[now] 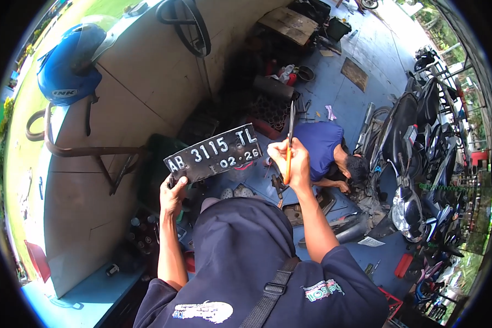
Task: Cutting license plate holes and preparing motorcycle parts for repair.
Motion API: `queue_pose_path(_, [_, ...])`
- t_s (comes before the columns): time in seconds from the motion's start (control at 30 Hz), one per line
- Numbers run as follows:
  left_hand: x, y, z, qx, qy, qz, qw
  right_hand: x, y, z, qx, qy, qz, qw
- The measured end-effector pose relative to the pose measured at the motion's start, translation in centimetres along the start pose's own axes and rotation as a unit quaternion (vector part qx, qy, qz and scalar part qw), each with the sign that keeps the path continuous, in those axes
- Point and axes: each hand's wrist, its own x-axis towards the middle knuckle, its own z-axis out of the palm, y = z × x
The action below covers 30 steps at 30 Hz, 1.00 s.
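Note:
My left hand (pixel 174 194) grips the lower left end of a black licence plate (pixel 212 156) with white raised characters, held tilted up to the right. My right hand (pixel 294 167) is closed round a long, slim tool with orange handles (pixel 287 172), apparently scissors or pliers, its metal end pointing up beside the plate's right end, apart from it. Just beyond my right hand a co-worker in a blue shirt (pixel 320 145) bends over motorcycle parts, a hand low among them.
A wall (pixel 93 208) on the left carries a blue helmet (pixel 65 71) and bent metal tubes. Parked motorcycles (pixel 399 136) crowd the right. Tools, containers and a board (pixel 354 74) lie on the blue floor (pixel 333 60); dark clutter fills the wall's foot.

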Motion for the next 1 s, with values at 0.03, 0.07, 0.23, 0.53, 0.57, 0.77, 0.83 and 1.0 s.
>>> queue_pose_path(0.03, [0.5, -0.6, -0.1, 0.021, 0.034, -0.014, 0.999, -0.2, 2.1, -0.3, -0.010, 0.032, 0.026, 0.999])
queue_pose_path(0.07, [1.2, -2.0, -0.8, 0.050, 0.073, -0.042, 0.995, -0.6, 4.6, -1.1, -0.027, 0.040, 0.046, 0.998])
queue_pose_path(0.23, [7.0, -9.8, -3.2, 0.049, 0.240, -0.053, 0.968, -6.6, 13.4, -3.7, 0.084, 0.057, 0.223, 0.969])
queue_pose_path(0.53, [25.6, -17.1, -1.9, -0.074, 0.440, -0.052, 0.894, -12.9, 18.2, -4.6, 0.074, 0.021, 0.415, 0.906])
queue_pose_path(0.57, [27.5, -17.8, 1.0, -0.053, 0.448, -0.115, 0.885, -13.6, 19.8, -5.9, 0.094, 0.049, 0.429, 0.897])
queue_pose_path(0.77, [39.2, -23.5, -0.4, -0.107, 0.541, -0.093, 0.829, -12.0, 24.3, -8.2, 0.042, 0.046, 0.467, 0.882])
queue_pose_path(0.83, [42.1, -24.8, -1.5, -0.095, 0.569, -0.066, 0.814, -11.3, 25.4, -9.4, 0.055, 0.062, 0.502, 0.861])
queue_pose_path(1.0, [45.9, -28.0, -0.9, -0.099, 0.590, -0.122, 0.792, -8.9, 27.6, -12.3, 0.025, 0.087, 0.536, 0.839])
